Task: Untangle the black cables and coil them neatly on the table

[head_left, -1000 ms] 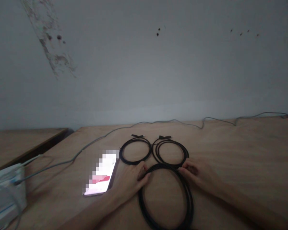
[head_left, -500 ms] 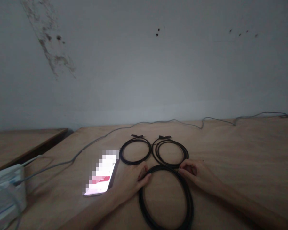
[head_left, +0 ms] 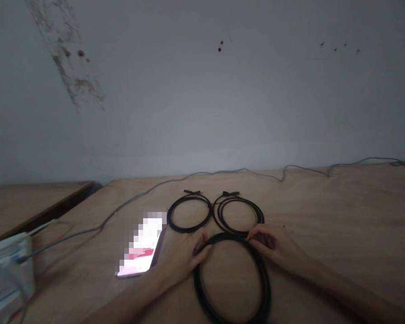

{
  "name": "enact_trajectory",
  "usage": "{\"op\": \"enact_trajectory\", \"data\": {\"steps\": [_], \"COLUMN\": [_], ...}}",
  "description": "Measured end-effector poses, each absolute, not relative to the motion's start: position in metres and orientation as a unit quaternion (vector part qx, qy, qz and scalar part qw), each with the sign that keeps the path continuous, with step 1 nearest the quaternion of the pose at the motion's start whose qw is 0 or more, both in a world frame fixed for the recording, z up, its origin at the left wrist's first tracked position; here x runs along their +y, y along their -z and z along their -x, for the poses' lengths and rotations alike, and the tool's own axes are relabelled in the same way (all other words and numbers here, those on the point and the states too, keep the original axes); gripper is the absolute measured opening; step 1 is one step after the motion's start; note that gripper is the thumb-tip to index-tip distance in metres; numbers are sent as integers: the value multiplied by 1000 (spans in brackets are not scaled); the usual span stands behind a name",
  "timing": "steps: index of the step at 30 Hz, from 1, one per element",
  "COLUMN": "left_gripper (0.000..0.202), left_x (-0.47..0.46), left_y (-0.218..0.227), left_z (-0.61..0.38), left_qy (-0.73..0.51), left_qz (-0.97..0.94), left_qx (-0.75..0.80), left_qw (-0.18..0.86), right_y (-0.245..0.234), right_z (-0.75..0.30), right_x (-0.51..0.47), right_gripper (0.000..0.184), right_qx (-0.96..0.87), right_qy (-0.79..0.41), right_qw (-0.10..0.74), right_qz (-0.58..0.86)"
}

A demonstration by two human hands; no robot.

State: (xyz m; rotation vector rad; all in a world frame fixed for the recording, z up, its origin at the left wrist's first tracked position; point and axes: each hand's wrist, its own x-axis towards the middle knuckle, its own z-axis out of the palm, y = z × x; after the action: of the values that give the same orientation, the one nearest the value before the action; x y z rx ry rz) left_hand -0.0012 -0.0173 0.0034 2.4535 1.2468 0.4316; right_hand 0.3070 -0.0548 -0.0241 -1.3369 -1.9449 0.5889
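Observation:
Three coils of black cable lie on a wooden table (head_left: 340, 211). The large coil (head_left: 202, 292) is nearest me. My left hand (head_left: 184, 254) rests on its upper left rim, fingers curled onto the cable. My right hand (head_left: 276, 247) pinches the upper right rim with bent fingers. Behind them sit a small left coil (head_left: 175, 225) and a small right coil (head_left: 253, 209), side by side, each with its plug ends at the far side.
A lit phone (head_left: 141, 249) lies left of my left hand. A thin grey cable (head_left: 243, 171) runs along the table's far edge by the wall. A white box (head_left: 6, 274) with cables stands at the left edge. A second wooden table (head_left: 27, 202) is at the far left.
Hardly anything has changed. Both hands stay on the large coil's top rim; the view has shifted very slightly.

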Motion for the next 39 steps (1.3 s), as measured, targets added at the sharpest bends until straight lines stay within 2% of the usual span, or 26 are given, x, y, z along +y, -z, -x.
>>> {"op": "enact_trajectory", "data": {"steps": [12, 17, 23, 27, 35, 39], "left_gripper": [28, 31, 29, 27, 27, 29], "left_x": [-14, -15, -16, -16, -16, -15], "left_y": [1, 2, 0, -1, 0, 0], "left_z": [2, 3, 3, 3, 2, 3], "left_qy": [-143, -155, -154, -151, -152, -155], "left_qz": [-871, -869, -869, -869, -871, -873], "left_qx": [440, 437, 439, 440, 440, 438], "left_qw": [165, 171, 171, 168, 155, 146], "right_y": [32, 24, 22, 22, 26, 29], "right_z": [-312, -313, -310, -309, -310, -311], "right_x": [-50, -56, -55, -53, -53, -51], "right_gripper": [14, 5, 25, 28, 12, 9], "right_qx": [-790, -792, -726, -756, -770, -776], "right_qy": [-180, -188, -171, -167, -206, -206], "right_qw": [333, 361, 370, 357, 347, 344], "right_qz": [483, 454, 553, 523, 495, 487]}}
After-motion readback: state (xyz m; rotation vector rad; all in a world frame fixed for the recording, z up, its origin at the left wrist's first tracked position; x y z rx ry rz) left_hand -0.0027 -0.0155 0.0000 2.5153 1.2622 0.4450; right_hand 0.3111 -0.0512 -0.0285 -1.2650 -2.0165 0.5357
